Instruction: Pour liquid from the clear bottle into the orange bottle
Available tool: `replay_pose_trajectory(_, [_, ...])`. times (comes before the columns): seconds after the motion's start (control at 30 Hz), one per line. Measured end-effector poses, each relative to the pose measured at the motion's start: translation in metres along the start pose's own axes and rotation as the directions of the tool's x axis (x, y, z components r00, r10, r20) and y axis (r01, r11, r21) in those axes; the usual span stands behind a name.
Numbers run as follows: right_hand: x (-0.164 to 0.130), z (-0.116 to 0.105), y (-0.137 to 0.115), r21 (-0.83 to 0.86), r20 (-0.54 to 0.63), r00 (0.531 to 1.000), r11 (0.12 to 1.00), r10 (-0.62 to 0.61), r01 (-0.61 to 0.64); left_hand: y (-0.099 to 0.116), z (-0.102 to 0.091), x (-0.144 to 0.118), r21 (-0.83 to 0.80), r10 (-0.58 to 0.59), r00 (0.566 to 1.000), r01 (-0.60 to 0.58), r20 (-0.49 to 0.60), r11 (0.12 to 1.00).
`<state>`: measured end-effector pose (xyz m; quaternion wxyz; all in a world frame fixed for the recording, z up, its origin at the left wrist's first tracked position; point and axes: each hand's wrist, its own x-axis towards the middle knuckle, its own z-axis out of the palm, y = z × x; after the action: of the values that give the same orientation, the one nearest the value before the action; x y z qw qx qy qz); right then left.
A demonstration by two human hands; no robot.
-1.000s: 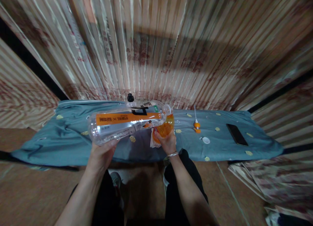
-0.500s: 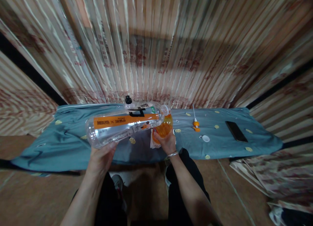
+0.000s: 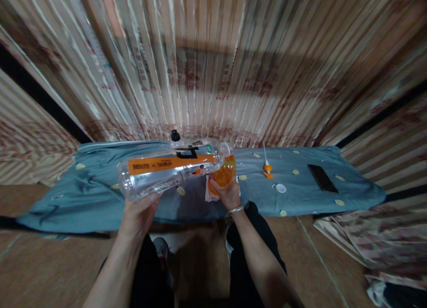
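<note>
Clear plastic makes up the big bottle (image 3: 170, 172) with its orange label, which lies nearly flat in the air at about 11 o'clock from the person's knees. The left hand (image 3: 138, 210) cups it from below near the base, fingers wrapped up around the wall. Its open neck points toward 3 o'clock and meets the top of a small orange container (image 3: 224, 174), which the right hand (image 3: 227, 194) grips from the near side, closed around its lower part above the front edge of the blue cloth (image 3: 93, 197) that covers the table. Whether liquid is running at the neck is too small to tell.

The main risk, as I judge it, is a spill. The two openings only touch; if either hand drifts, the stream misses and lands on the cloth or on the person's legs below. The bottle is long and held near one end only, so it could tip fast and gush, overfilling the small container. The container sits right at the table's edge, and a slack grip could drop it to the floor.

A white cap (image 3: 280, 188) and a phone (image 3: 322, 178) lie on the cloth toward 2 o'clock, well apart from the hands; a wide splash could reach the cap, the phone less likely. A second bottle with a black cap (image 3: 175, 134) stands just behind and could be knocked.
</note>
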<state>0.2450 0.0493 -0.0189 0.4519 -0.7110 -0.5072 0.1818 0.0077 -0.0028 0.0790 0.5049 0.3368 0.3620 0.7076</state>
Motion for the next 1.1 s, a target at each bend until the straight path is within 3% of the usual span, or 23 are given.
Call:
replay_pose_trajectory(0.37, [0.001, -0.001, -0.002, 0.014, 0.021, 1.000, 1.000, 0.014, -0.014, 0.005, 0.010, -0.001, -0.024, 0.008, 1.000, -0.009, -0.021, 1.000])
replay_pose_trajectory(0.67, [-0.001, -0.005, -0.009, 0.031, 0.015, 0.999, 0.998, 0.052, -0.053, 0.002, 0.008, 0.000, -0.040, 0.019, 1.000, -0.019, -0.015, 0.999])
replay_pose_trajectory(1.1, [0.001, 0.004, 0.006, 0.004, -0.041, 0.999, 0.999, -0.035, 0.035, -0.001, 0.000, 0.001, -0.027, 0.020, 1.000, -0.020, 0.012, 0.999])
